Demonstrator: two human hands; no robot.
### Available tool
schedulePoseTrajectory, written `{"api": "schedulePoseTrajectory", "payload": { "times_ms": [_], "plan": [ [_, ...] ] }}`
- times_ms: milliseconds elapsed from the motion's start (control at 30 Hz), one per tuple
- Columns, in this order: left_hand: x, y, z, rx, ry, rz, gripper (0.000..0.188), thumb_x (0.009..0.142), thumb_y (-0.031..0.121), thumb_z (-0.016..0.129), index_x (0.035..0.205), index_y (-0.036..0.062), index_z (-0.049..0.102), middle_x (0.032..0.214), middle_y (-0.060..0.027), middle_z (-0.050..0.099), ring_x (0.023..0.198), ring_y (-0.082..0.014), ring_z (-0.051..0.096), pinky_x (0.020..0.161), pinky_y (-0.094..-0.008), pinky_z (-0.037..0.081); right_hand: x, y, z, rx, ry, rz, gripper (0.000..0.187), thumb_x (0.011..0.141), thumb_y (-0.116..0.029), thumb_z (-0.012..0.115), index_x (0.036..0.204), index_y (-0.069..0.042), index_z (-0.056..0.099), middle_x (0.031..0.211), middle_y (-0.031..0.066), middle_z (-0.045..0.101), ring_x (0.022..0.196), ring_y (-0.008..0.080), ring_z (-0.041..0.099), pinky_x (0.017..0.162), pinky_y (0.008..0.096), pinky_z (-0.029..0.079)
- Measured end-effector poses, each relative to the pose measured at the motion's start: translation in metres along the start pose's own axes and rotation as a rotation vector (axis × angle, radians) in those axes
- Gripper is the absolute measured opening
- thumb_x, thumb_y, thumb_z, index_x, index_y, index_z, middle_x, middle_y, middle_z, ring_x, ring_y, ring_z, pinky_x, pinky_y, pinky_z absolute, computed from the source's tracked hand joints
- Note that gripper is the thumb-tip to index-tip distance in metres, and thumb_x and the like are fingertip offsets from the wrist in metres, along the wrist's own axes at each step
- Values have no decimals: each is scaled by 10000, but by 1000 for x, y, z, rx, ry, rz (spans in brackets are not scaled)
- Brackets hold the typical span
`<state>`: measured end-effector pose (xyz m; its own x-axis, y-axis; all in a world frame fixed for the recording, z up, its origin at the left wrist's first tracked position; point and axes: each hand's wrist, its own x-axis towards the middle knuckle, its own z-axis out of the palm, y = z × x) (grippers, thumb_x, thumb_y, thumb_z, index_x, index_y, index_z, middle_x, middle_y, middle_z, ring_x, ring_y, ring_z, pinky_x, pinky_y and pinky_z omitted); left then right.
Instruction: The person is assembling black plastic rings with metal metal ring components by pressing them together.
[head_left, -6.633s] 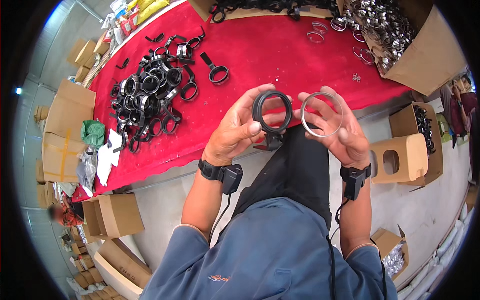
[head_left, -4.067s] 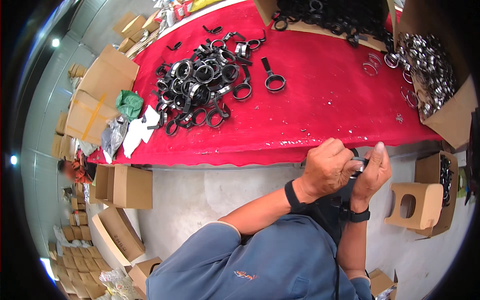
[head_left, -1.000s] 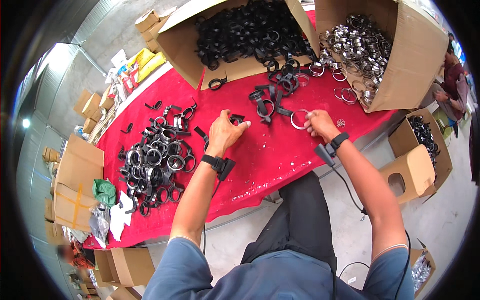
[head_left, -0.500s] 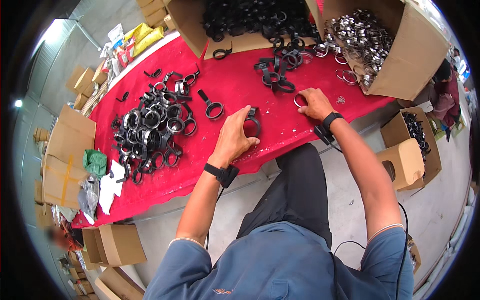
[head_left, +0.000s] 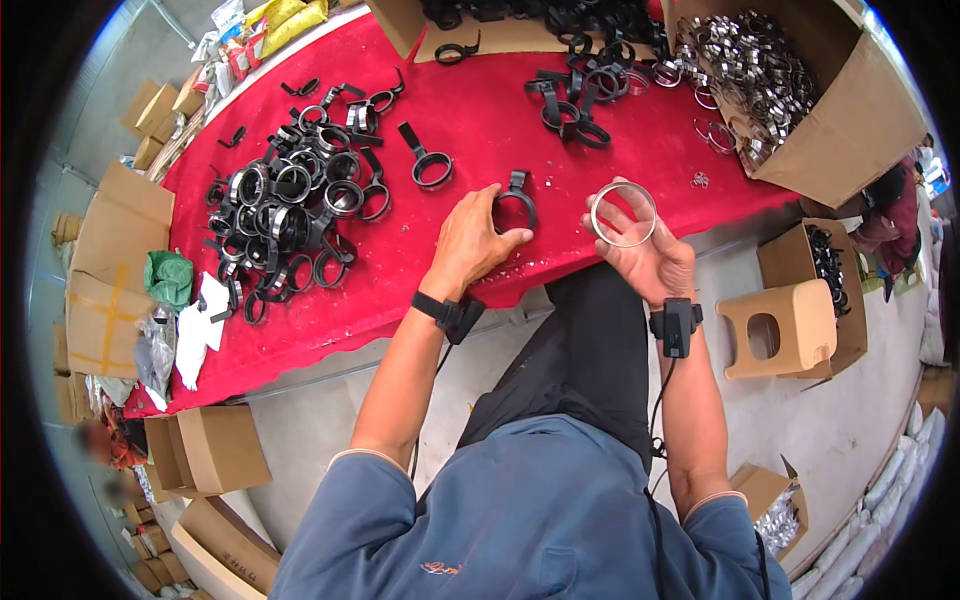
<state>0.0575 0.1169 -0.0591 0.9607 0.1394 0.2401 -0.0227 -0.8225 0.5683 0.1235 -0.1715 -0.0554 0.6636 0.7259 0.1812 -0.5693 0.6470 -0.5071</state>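
Note:
My left hand (head_left: 468, 245) rests on the red cloth, fingers and thumb curved against a black ring with a short tab (head_left: 517, 181), gripping its left and lower side. Raised near the table's front edge, my right hand (head_left: 655, 265) holds a thin silver metal ring (head_left: 653, 205) between thumb and fingers, palm turned up. Another black ring with a long tab (head_left: 432, 170) lies just beyond my left hand. To the left is a heap of black rings with silver bands inside (head_left: 290, 210). Further back sits a small cluster of plain black rings (head_left: 575, 110).
At the back of the red-covered table (head_left: 330, 325), one carton (head_left: 520, 40) holds black rings. A tilted carton (head_left: 850, 125) at the right spills silver rings. On the floor at right stand a brown stool-like box (head_left: 785, 325) and a carton of black parts (head_left: 850, 330).
My right hand has lifted the silver ring off the table and drawn it back toward me, turning palm up. My left hand stays by the black ring, its thumb now against it.

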Motion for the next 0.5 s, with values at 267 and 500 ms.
{"api": "schedulePoseTrajectory", "payload": {
  "times_ms": [267, 500],
  "plan": [
    [-14, 33, 21, 125, 106, 226, 717, 759, 165, 928, 1425, 100, 668, 1021, -124, 667, 982, -341, 694, 808, -468, 572, -15, 7, 10, 234, -102, 6, 888, 953, -289, 834, 1694, -167, 360, 1656, 318, 397, 1507, 522, 455, 1116, 545, 582],
    [-24, 45, 33, 215, 96, 451, 549, 911, 209, 818, 1443, 182, 686, 922, -61, 569, 849, -239, 613, 706, -401, 535, -25, 2, 18, -92, -202, -110, 617, 944, -197, 836, 1519, -200, 612, 1665, 305, 408, 1531, 488, 439, 1182, 619, 500]
  ]
}}
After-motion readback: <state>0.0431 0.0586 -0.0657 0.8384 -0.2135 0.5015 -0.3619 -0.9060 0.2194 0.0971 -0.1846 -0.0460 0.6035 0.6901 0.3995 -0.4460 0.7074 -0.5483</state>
